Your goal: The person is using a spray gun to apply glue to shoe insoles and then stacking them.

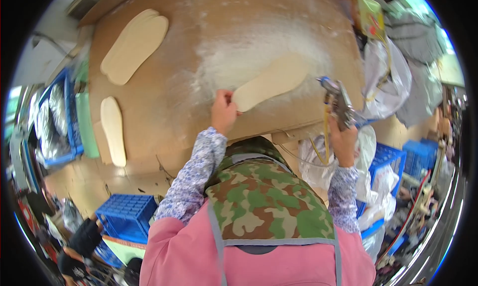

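My left hand (224,111) pinches the heel end of a cream insole (273,82) over the brown board, its wider end pointing to the far right. A spray gun (340,102) with a blue nozzle tip is gripped in my right hand (343,142), to the right of that insole, nozzle turned left towards it. A yellow hose hangs beside the gun. On the left of the board lie a stack of cream insoles (135,47) and, nearer to me, another cream insole piece (113,131).
The brown board (164,101) has a whitish patch around the held insole. A blue crate with plastic bags (56,121) stands left, a blue crate (125,217) low left, and more blue crates (386,161) right. Plastic bags (388,76) hang beyond the board's right edge.
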`<state>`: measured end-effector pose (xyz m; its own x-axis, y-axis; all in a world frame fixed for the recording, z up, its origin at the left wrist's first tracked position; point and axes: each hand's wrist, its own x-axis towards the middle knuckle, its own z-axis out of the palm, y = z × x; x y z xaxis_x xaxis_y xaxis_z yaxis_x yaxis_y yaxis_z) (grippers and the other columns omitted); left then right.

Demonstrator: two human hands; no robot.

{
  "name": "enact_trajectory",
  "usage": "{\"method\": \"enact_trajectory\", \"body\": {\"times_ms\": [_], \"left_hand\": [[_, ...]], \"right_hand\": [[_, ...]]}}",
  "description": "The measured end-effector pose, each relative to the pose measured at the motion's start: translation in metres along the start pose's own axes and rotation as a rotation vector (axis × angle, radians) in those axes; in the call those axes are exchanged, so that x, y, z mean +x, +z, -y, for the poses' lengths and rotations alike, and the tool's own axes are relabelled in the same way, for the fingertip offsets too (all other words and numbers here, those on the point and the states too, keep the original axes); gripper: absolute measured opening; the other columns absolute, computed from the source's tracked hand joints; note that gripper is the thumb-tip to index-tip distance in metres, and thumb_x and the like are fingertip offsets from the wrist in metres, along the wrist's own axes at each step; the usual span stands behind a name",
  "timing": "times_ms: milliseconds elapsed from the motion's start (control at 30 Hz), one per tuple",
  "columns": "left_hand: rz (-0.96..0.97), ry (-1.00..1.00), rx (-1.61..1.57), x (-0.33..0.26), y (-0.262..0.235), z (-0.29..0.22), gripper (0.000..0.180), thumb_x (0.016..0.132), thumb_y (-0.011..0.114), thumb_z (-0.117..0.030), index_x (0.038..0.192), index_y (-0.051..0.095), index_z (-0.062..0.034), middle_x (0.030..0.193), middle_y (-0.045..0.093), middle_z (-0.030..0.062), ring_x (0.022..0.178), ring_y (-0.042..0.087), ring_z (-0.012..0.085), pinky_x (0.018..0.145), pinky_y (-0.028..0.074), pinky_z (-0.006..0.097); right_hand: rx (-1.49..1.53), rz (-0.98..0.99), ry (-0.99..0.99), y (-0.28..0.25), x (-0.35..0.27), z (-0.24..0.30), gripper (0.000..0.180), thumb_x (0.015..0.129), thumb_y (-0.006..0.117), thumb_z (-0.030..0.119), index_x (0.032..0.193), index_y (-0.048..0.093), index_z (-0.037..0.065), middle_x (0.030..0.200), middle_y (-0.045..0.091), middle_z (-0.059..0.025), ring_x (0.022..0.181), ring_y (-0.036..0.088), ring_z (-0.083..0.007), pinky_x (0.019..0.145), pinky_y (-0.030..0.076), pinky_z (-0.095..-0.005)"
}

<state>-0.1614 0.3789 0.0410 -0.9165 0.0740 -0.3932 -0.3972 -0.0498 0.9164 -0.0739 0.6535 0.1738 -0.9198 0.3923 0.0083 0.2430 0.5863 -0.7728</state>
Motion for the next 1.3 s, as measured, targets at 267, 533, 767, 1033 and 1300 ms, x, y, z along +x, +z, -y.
{"method": "enact_trajectory", "body": {"times_ms": [267,533,767,1033,1300], "left_hand": [[-0.038,0.155,-0.421,-0.071,-0.069,-0.097,0.023,0.079,0.046,0.003,0.101,0.044,-0.0039,0.089,0.056,0.0069,0.075,0.057,0.0142,0.061,0.050,0.027],[-0.518,0.375,-0.415,-0.144,-0.240,-0.104,0.027,0.080,0.048,0.001,0.106,0.048,-0.0050,0.094,0.059,0.0065,0.080,0.059,0.0153,0.064,0.051,0.027],[-0.919,0.132,-0.378,-0.145,-0.335,0.025,0.031,0.081,0.048,0.000,0.111,0.043,-0.0008,0.098,0.055,0.0099,0.077,0.058,0.0166,0.063,0.053,0.029],[-1.387,0.029,-0.190,-0.143,-0.344,0.070,0.031,0.081,0.052,-0.002,0.111,0.044,-0.0002,0.097,0.048,0.0083,0.081,0.053,0.0143,0.070,0.046,0.027],[-0.943,0.428,0.321,-0.035,-0.319,-0.034,0.024,0.084,0.049,0.001,0.103,0.061,-0.0065,0.100,0.057,0.0067,0.093,0.057,0.0193,0.077,0.047,0.032]], "right_hand": [[0.269,0.122,0.084,0.004,-0.023,0.007,0.043,0.092,0.052,0.011,0.133,0.042,0.002,0.119,0.059,-0.0084,0.048,0.033,0.0006,0.040,0.028,-0.0171],[0.352,0.320,0.014,0.065,-0.025,0.044,0.039,0.090,0.055,0.006,0.126,0.045,-0.001,0.110,0.062,-0.0082,0.048,0.034,0.0002,0.040,0.027,-0.0172],[0.270,0.408,-0.005,0.096,-0.031,0.074,0.031,0.089,0.056,0.006,0.119,0.052,0.000,0.106,0.063,-0.0040,0.052,0.037,0.0004,0.041,0.028,-0.0165],[0.275,0.395,0.079,0.109,-0.038,0.097,0.032,0.089,0.058,0.008,0.119,0.053,0.000,0.104,0.062,-0.0022,0.051,0.037,-0.0008,0.041,0.028,-0.0186],[0.274,0.262,0.143,0.094,-0.044,0.081,0.030,0.088,0.058,0.007,0.117,0.053,0.000,0.098,0.062,-0.0015,0.049,0.038,-0.0008,0.040,0.029,-0.0184]]}}
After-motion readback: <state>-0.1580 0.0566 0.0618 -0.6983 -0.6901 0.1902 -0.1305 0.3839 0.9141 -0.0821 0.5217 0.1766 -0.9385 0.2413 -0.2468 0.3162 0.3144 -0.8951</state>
